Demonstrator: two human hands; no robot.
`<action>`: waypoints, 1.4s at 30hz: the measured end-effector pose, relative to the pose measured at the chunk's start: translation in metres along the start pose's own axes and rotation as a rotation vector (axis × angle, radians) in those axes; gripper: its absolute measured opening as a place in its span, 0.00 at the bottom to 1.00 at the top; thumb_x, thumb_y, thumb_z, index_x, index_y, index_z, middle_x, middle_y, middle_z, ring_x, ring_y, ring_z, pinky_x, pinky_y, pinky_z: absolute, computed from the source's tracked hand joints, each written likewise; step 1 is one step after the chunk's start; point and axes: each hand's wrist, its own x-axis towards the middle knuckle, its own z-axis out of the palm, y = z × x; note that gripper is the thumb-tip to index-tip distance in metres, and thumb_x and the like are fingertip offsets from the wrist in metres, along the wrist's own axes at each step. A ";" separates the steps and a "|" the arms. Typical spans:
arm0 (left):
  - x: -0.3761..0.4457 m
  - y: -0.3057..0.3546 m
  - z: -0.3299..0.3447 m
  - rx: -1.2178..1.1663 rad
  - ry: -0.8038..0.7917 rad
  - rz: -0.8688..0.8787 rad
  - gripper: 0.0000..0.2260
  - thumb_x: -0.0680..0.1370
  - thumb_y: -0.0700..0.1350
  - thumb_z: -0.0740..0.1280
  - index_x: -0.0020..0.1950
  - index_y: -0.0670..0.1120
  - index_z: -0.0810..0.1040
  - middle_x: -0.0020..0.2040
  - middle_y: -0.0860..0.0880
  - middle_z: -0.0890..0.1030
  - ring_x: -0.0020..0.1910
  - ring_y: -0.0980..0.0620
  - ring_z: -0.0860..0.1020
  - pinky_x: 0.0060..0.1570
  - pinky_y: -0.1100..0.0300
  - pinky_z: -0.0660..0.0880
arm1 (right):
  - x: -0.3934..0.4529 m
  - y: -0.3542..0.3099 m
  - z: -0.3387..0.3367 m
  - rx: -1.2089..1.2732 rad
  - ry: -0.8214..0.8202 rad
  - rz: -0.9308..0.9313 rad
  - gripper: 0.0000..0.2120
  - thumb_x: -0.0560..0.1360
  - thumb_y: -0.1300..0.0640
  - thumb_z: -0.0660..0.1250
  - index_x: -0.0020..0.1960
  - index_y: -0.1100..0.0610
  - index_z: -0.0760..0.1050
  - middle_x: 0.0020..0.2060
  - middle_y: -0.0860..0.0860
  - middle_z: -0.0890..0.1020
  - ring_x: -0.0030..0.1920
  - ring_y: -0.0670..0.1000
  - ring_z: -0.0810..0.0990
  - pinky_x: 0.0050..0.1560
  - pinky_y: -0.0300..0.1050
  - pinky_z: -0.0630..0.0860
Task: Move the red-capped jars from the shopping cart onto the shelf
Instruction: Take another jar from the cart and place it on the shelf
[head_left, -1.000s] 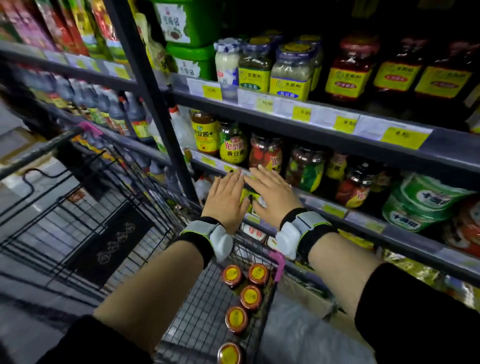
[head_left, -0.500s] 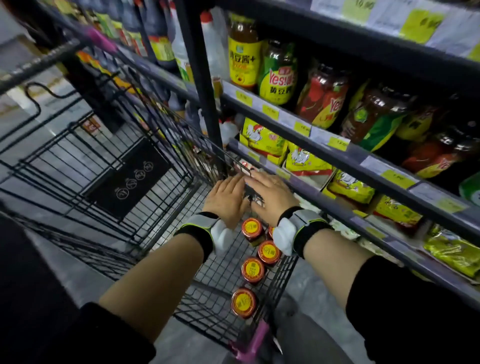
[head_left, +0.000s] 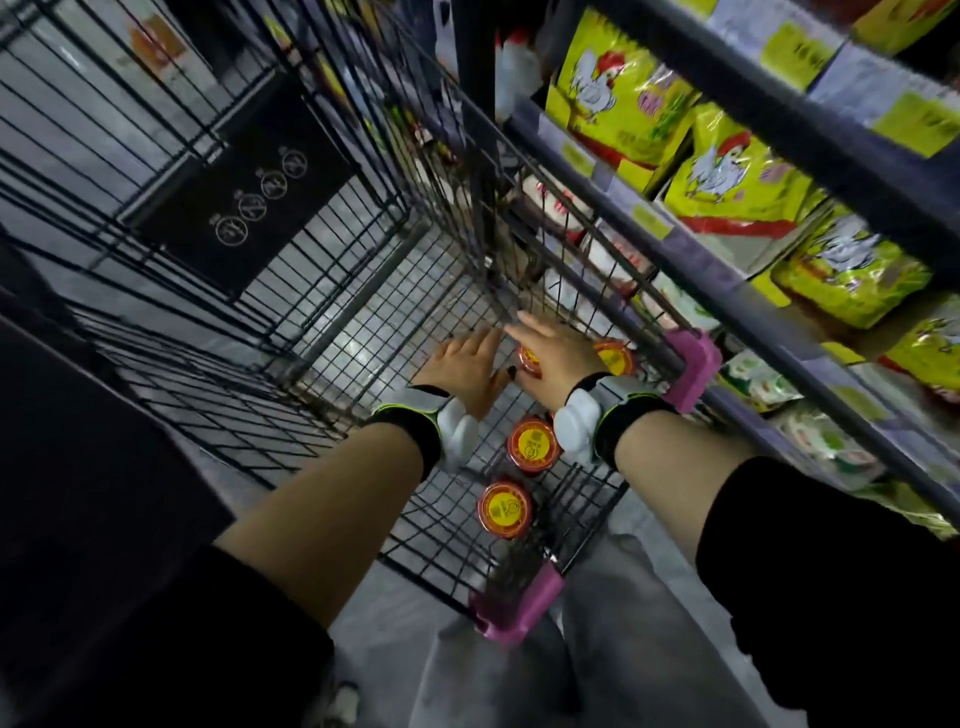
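Observation:
Several red-capped jars with yellow round labels stand in the near right corner of the wire shopping cart (head_left: 363, 270). One jar (head_left: 533, 444) sits between my wrists and another jar (head_left: 505, 508) stands nearer to me. My right hand (head_left: 553, 353) reaches down over two further jars, one (head_left: 529, 358) partly under its palm and one (head_left: 615, 357) at its right edge. My left hand (head_left: 462, 366) hovers flat beside it, fingers straight, holding nothing. Whether the right hand touches a jar is hidden. The shelf (head_left: 779, 312) runs along the right.
Yellow chicken-print bags (head_left: 613, 88) fill the shelf level beside the cart, with more packets below. Pink plastic bumpers (head_left: 693, 364) cap the cart's near corners. A black sign panel (head_left: 244, 192) hangs on the cart's far end. Grey floor shows under the wire base.
My view has tilted sharply downward and both hands have dropped from the shelf edge into the cart, now just above the jars. Neither hand has taken hold of anything.

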 end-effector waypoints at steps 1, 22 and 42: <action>0.004 -0.001 0.004 0.005 -0.015 -0.009 0.28 0.81 0.54 0.52 0.77 0.45 0.47 0.78 0.45 0.51 0.77 0.45 0.51 0.75 0.49 0.49 | 0.005 0.004 0.004 -0.002 -0.012 0.007 0.29 0.78 0.54 0.62 0.76 0.53 0.56 0.77 0.49 0.54 0.76 0.54 0.57 0.73 0.47 0.58; 0.084 0.009 0.047 -0.053 -0.161 -0.108 0.33 0.79 0.47 0.62 0.77 0.49 0.45 0.78 0.49 0.50 0.77 0.45 0.51 0.73 0.46 0.53 | 0.075 0.070 0.050 -0.024 -0.196 0.177 0.42 0.71 0.56 0.71 0.77 0.53 0.49 0.77 0.56 0.53 0.76 0.59 0.54 0.74 0.53 0.58; 0.097 0.008 0.058 -0.244 -0.151 -0.198 0.47 0.73 0.43 0.70 0.76 0.47 0.36 0.69 0.39 0.68 0.62 0.39 0.73 0.56 0.50 0.72 | 0.081 0.067 0.043 0.174 -0.144 0.245 0.42 0.66 0.54 0.75 0.73 0.52 0.55 0.70 0.57 0.64 0.69 0.61 0.67 0.62 0.53 0.70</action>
